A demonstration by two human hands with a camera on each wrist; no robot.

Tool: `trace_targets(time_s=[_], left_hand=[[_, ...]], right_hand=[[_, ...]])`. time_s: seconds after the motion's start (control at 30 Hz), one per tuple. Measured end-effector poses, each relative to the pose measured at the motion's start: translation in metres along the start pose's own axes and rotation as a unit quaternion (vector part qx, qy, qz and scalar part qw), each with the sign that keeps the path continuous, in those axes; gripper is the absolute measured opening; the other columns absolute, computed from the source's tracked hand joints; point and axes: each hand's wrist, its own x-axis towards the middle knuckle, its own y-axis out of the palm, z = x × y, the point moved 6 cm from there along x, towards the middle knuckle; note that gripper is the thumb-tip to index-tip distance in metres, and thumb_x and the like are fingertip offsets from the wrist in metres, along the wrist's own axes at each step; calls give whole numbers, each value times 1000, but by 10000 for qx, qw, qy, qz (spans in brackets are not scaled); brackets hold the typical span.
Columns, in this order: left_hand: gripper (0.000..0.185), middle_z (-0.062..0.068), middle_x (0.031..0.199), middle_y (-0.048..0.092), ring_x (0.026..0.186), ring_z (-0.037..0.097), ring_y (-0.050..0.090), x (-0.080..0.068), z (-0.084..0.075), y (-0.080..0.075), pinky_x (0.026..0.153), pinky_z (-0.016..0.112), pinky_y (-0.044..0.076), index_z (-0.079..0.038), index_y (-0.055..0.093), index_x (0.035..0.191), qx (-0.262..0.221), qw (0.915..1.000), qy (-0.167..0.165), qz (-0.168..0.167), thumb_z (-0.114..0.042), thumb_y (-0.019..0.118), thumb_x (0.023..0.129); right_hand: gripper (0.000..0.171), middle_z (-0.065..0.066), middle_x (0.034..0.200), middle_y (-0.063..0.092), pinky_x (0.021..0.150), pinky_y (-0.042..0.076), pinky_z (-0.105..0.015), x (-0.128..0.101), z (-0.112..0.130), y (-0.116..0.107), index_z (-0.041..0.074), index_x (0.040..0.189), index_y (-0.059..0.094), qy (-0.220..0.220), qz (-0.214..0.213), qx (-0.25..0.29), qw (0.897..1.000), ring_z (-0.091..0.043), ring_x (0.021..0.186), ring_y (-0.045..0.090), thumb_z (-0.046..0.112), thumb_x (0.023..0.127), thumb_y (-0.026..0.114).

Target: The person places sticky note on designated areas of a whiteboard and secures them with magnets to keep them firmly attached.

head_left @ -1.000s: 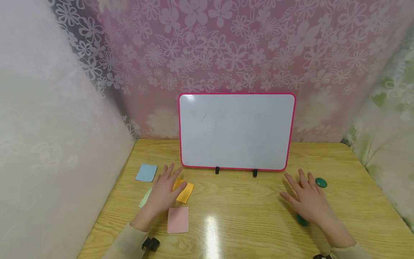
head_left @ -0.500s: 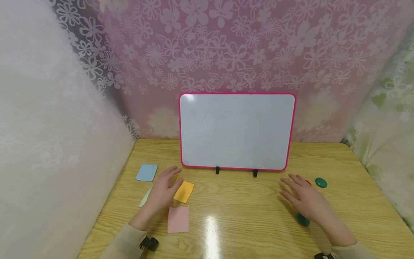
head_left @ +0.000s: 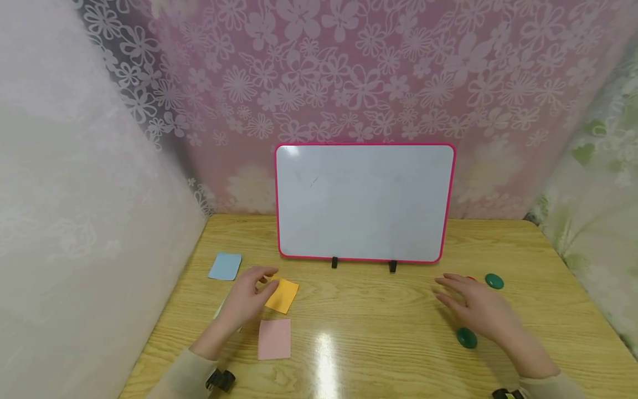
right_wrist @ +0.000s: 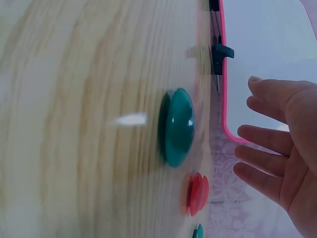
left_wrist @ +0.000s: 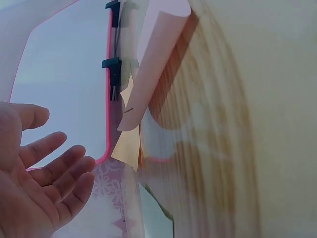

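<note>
A pink-framed whiteboard [head_left: 364, 202] stands upright at the back of the wooden table [head_left: 379, 327]. My left hand [head_left: 247, 295] hovers with relaxed fingers just left of an orange sticky note [head_left: 283, 295] and holds nothing. The left wrist view shows the same hand [left_wrist: 42, 191] empty, with the orange note [left_wrist: 129, 146] and a pink note [left_wrist: 156, 59] beyond it. My right hand [head_left: 476, 309] floats open above the table, between a green magnet [head_left: 467, 337] and another green magnet [head_left: 494, 281]. The right wrist view shows a green magnet [right_wrist: 177, 126] and a red magnet [right_wrist: 197, 193] beside the open hand [right_wrist: 282, 148].
A blue note [head_left: 225, 266] lies left of my left hand and a pink note [head_left: 274, 338] lies nearer the front edge. A pale green note [head_left: 218, 310] peeks out under the left wrist. Curtains close in the table on three sides.
My left hand has slid left off the orange note and its fingers have curled a little. My right hand has drawn back, uncovering the near green magnet.
</note>
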Motion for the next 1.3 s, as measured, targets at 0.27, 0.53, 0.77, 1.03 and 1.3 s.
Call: trace_targets(time_s=[0.27,0.53,0.77,1.03,1.3], left_hand=[[26,3,117,73,96,18,64,-5,1,-3,81,38,56,-7,77,123,207,9998,21,61,-22,76,103],[12,-7,94,68,80,10,59,-11,-1,-5,72,31,53,-11,78,107,406,9988,112,237,-17,81,98],[13,-9,85,63,69,9,54,-16,2,-3,63,28,50,-13,75,102,512,9964,-53,676,-21,83,96],[16,-8,82,62,66,7,54,-23,5,1,59,26,50,-12,73,97,636,9929,-201,989,-21,86,92],[15,-9,80,60,64,7,53,-27,3,1,58,27,48,-15,72,95,822,9898,-303,1124,-22,85,92]], right_hand=[[42,-18,135,70,86,59,-52,-4,-5,-7,7,137,73,-311,104,17,9995,-33,108,71,26,100,78],[44,-17,137,70,92,58,-58,-11,-7,-14,10,134,75,-500,201,-41,9985,-43,123,66,28,95,84],[48,-15,141,68,90,60,-53,-16,-11,-13,16,130,77,-606,572,-11,9965,-40,124,66,37,89,89],[43,-14,141,67,88,61,-49,-22,-13,-12,24,119,79,-1150,404,-357,9919,-39,125,64,43,83,93],[50,-9,139,69,89,60,-51,-26,-15,-13,26,121,80,-1188,518,-480,9904,-38,124,64,53,81,91]])
